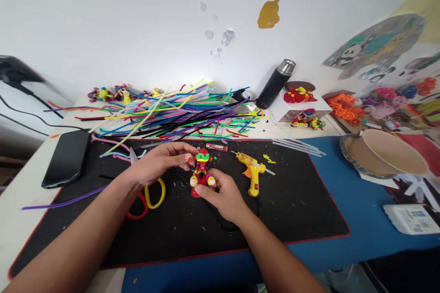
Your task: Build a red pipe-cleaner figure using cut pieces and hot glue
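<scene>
Between my hands, over the black mat (295, 219), is a small pipe-cleaner figure (201, 166), mostly red with a green band on its head, yellow parts and two pale round ends low down. My right hand (225, 196) grips its lower part, thumb across the front. The fingers of my left hand (165, 161) pinch the figure's upper left side at a small red piece. Scissors (155, 193) with red and yellow handles lie under my left wrist, partly covered. A yellow hot glue gun (252, 171) lies to the right of my right hand.
A heap of coloured pipe cleaners (178, 110) spreads behind the mat. Glue sticks (299, 146) lie at its back right edge. On the left rests a black phone (67, 158). A dark flask (277, 83) stands by the wall; bowls (395, 153) are at right.
</scene>
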A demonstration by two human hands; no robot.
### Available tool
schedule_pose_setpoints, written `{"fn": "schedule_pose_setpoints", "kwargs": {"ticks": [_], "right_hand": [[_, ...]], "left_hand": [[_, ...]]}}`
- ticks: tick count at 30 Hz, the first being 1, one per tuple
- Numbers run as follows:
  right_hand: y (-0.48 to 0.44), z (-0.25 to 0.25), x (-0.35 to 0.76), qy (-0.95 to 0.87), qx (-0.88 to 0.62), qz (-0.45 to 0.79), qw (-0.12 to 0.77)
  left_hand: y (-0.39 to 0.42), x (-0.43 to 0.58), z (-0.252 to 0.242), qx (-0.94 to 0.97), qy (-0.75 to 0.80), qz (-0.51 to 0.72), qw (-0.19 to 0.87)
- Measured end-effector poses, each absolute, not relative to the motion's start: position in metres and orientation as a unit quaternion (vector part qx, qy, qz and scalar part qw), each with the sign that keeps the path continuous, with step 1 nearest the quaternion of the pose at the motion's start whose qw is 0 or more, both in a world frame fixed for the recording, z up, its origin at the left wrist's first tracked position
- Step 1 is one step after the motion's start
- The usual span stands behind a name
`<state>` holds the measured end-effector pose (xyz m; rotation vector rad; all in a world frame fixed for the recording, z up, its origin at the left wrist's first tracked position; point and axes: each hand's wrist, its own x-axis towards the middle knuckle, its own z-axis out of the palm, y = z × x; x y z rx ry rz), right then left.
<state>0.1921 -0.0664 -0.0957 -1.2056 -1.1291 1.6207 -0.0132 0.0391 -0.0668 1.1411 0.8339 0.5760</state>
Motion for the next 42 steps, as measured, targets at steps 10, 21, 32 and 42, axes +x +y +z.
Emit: {"fn": "schedule_pose_setpoints", "kwargs": {"ticks": [10, 21, 32, 42], "right_hand": [[-0.066, -0.095, 0.192, -0.45, -0.475, 0.644, 0.397], [-0.067, -0.096, 0.193, -0.464, -0.476, 0.641, 0.384], [-0.067, -0.099, 0.194, -0.478, -0.489, 0.629, 0.371], [-0.068, -0.097, 0.195, -0.484, -0.485, 0.625, 0.373]], "left_hand": [[0.039, -0.012, -0.08, 0.506, 0.354, 0.25, 0.746], [0.039, -0.011, -0.079, 0.489, 0.354, 0.261, 0.753], [0.039, -0.013, -0.085, 0.493, 0.353, 0.267, 0.749], [0.036, -0.011, -0.081, 0.514, 0.347, 0.27, 0.737]]}}
